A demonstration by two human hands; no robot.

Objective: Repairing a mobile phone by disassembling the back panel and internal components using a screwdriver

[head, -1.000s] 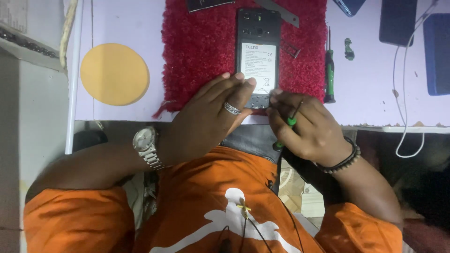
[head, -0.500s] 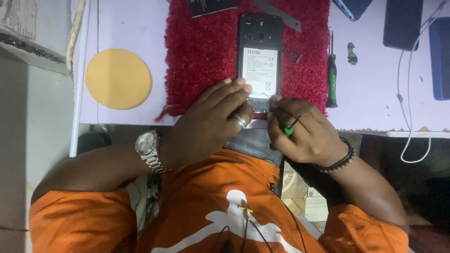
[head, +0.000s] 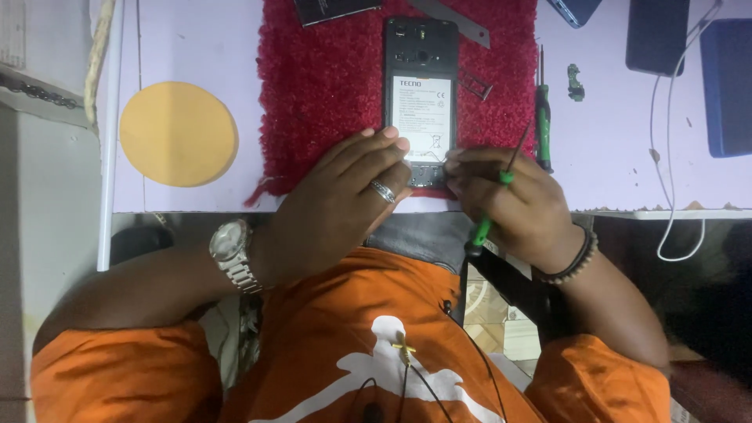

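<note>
Opened black phone (head: 421, 94) lies back-up on the red mat (head: 329, 86), long axis running away from the person. Left hand (head: 345, 196) rests flat, fingers extended, on its near end. Right hand (head: 521, 207) grips a green screwdriver (head: 492, 205) beside it.

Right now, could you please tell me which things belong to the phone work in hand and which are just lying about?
In hand: opened phone, green-handled screwdriver, red mat, left hand, right hand.
Lying about: yellow disc, second screwdriver, white cable, dark blue case.

Fuzzy red cloth mat (head: 329, 102); glossy metal wristwatch (head: 232, 249).
</note>
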